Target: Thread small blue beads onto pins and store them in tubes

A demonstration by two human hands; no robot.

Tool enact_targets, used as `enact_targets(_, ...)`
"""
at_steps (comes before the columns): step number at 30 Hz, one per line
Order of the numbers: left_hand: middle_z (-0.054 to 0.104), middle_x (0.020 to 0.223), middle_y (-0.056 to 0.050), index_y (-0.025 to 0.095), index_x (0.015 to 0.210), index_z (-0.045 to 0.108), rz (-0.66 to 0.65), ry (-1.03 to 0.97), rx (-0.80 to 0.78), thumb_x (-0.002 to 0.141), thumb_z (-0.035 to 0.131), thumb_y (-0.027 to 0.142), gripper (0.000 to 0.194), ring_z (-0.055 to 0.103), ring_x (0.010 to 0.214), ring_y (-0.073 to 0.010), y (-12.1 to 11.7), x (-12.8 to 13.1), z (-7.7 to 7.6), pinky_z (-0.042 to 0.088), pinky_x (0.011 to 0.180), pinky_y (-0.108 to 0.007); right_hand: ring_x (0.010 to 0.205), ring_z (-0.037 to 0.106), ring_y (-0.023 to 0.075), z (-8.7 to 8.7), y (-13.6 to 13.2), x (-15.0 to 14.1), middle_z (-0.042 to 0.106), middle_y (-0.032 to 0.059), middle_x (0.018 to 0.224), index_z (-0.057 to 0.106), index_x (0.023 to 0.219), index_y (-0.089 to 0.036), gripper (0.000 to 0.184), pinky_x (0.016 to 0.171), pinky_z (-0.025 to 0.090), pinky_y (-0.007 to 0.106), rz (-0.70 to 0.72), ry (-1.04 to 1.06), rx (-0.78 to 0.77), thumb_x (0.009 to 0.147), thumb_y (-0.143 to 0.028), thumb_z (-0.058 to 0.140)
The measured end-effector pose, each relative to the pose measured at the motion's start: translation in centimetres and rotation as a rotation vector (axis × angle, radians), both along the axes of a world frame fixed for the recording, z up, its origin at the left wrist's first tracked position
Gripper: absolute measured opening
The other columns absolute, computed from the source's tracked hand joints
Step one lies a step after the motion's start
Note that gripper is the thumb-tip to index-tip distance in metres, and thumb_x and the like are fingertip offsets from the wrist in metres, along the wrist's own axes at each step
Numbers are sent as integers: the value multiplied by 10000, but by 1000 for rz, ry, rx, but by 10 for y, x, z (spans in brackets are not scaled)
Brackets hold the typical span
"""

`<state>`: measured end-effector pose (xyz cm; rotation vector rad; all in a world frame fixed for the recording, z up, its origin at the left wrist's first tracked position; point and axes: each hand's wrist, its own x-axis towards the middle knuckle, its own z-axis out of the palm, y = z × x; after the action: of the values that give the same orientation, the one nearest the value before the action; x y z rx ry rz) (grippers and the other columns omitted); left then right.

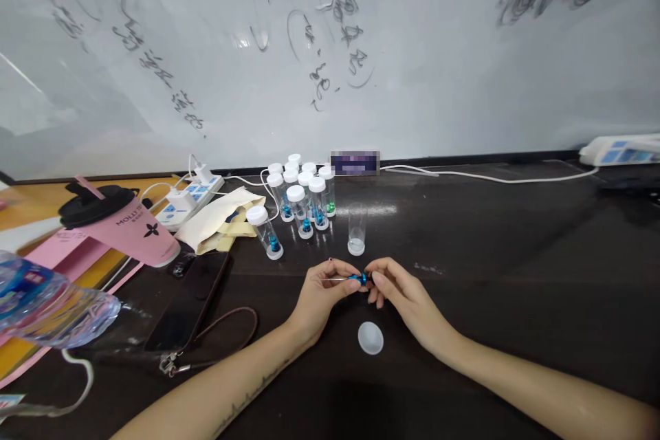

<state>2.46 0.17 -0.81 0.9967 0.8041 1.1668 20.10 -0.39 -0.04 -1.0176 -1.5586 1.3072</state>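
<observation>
Head view shows me forearms [242, 375] angled inward, both hands [317, 295] [405, 292] pinching a glossy blue piece [364, 279] with a thin, silvery rod [337, 279] above the dark counter [495, 234]. Beyond stands a clear, cylindrical tube [357, 228].

Shiny blue metallic piece [363, 279], clear plastic tube [357, 230], glossy dark tabletop [485, 230]

Fairly bright, even light cast thin white streaks on the glossy white whiteboard [438, 69] and soft glare on the dark brown tabletop [515, 240]; edge distortion stretched the clear, blue-labelled plastic bottle [77, 313]; pixelation masked the small purple rectangular sign [355, 163].
</observation>
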Motion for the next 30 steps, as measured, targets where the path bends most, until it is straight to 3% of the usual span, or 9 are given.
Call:
enact_targets(3,690,796,-27,141,845,691,-6,-31,-9,705,768,187,167,669,725,-148,1,0,0,483,770,-274,623,546,128,-1,0,0,579,-9,725,532,987,-195,203,584,443,261,-5,-10,-1,964,-386,467)
enact_targets(9,683,799,-21,134,825,695,23,-112,-43,692,774,172,159,669,699,-140,3,0,0,484,754,-263,731,565,139,-2,1,2,591,5,816,540,1040,-205,171,677,462,267,-31,26,1,934,-339,540)
enact_targets(17,691,787,-24,133,819,701,4,-152,-53,682,782,161,162,664,689,-128,3,-1,-1,480,737,-242,648,547,127,0,1,1,583,5,718,588,864,-174,266,616,436,261,-15,2,8,974,-375,453)
enact_targets(22,695,810,-21,138,815,700,33,-194,-74,679,787,168,164,665,713,-125,5,-2,-2,481,746,-234,676,576,125,-1,-1,1,577,17,875,556,1122,-213,253,628,462,270,-67,68,4,986,-376,419)
enact_targets(30,701,783,-30,133,808,700,43,-193,-89,671,793,177,171,661,710,-125,5,-1,1,479,737,-226,749,587,165,-5,2,1,618,48,863,594,1117,-183,316,683,473,302,-32,65,-17,983,-403,410)
